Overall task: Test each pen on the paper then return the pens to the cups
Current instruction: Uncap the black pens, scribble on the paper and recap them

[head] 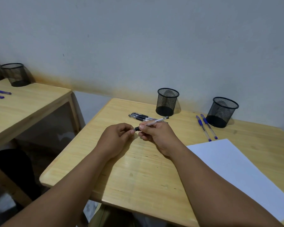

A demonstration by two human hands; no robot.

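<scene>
My right hand (156, 133) grips a clear black-ink pen (156, 121) by its barrel, tip end pointing left. My left hand (116, 136) pinches the pen's black cap (136, 128) at that end. Behind my hands lie two black pens (140, 116) side by side on the wooden desk (138, 169). Two blue pens (206, 126) lie to the right, next to the right mesh cup (221, 112). The left mesh cup (167, 101) stands behind the black pens. Both cups look empty. A white paper sheet (239, 171) lies at the right front.
A second wooden desk (23, 105) stands to the left across a gap, with a black mesh cup (16, 74), part of another cup at the frame edge and two blue pens (0, 93). A grey wall runs right behind both desks.
</scene>
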